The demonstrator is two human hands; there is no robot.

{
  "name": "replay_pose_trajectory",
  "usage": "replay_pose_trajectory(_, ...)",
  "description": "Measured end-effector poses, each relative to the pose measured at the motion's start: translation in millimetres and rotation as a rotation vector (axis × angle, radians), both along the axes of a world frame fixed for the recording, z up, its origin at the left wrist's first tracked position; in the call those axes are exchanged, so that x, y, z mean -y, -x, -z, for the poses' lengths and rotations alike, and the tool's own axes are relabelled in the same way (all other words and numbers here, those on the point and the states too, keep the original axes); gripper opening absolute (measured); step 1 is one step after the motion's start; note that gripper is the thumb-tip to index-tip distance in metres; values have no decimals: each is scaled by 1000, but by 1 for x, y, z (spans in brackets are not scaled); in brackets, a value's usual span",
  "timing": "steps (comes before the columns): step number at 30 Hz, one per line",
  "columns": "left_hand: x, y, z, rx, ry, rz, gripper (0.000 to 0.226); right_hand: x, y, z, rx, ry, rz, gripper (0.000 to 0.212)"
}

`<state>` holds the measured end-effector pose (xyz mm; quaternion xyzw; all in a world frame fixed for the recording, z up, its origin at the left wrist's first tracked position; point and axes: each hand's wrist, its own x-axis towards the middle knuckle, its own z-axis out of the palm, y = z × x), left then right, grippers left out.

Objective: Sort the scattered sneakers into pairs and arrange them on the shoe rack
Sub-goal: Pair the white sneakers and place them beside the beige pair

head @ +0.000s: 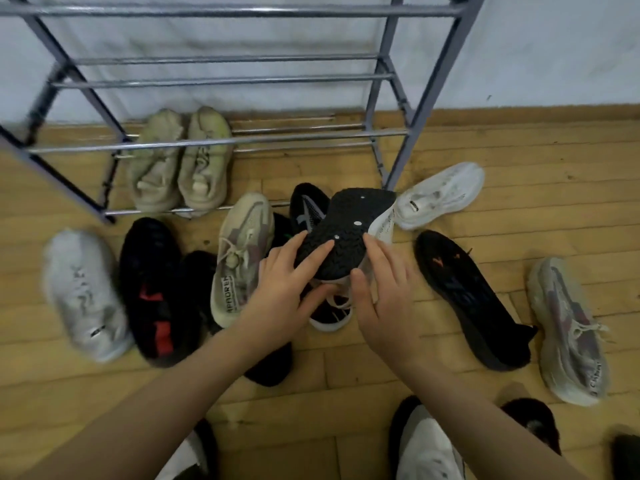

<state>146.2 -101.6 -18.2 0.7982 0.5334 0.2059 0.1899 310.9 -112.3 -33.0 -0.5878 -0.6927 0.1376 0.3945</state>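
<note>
Wooden floor [450, 161] against a pale wall. Centre: black-soled sneaker [341, 233], sole up, gripped by my left hand [284, 289] and right hand [377, 289], fingers curled round its edges. Far left, beige pair [180, 161] on shoe rack [384, 98]; loose sneakers surround.

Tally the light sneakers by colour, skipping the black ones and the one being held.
Cream sneakers, on the rack: 2
White sneakers: 2
Beige-and-mauve sneakers: 2
Total: 6
</note>
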Motion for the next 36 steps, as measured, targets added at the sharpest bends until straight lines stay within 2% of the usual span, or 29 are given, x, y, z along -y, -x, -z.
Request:
replay_pose_trajectory(4, 13, 33, 13, -50, 57, -79, 58, 3, 26, 8, 104, 37, -111, 53)
replay_pose_trajectory(8, 28, 65, 35, -166, 102, -178, 54, -7, 50, 14, 146, 198, -219, 50)
replay_pose_trajectory(11, 28, 75, 39, -145, 70, -247, 52, -19, 63, 20, 234, 138, -274, 42)
replay_pose_trajectory(14, 18, 79, 38, -37, 77, -262, 56, -34, 70, 25, 227, 137, -377, 42)
replay_pose_trajectory(16, 12, 83, 39, -61, 23, -243, 53, -45, 72, 25, 253, 126, -400, 42)
replay_pose_trajectory(18, 7, 89, 43, -96, -35, -241, 48, -56, 76, 27, 380, 54, -360, 39)
replay_pose_trajectory(20, 1, 99, 47, -95, -81, -244, 50, -64, 82, 28, 434, 69, -349, 40)
replay_pose_trajectory(25, -7, 118, 50, -154, -60, -131, 78, -80, 100, 29, 340, 229, -427, 50)
replay_pose_trajectory(29, -20, 124, 52, -118, -65, -150, 77, -92, 107, 28, 279, 285, -410, 50)
replay_pose_trajectory(31, -22, 123, 50, -65, -54, -170, 78, -90, 106, 26, 222, 300, -388, 49)
replay_pose_trajectory(36, -11, 93, 37, 217, 68, -358, 89, -66, 94, 13, 105, 314, -210, 53)
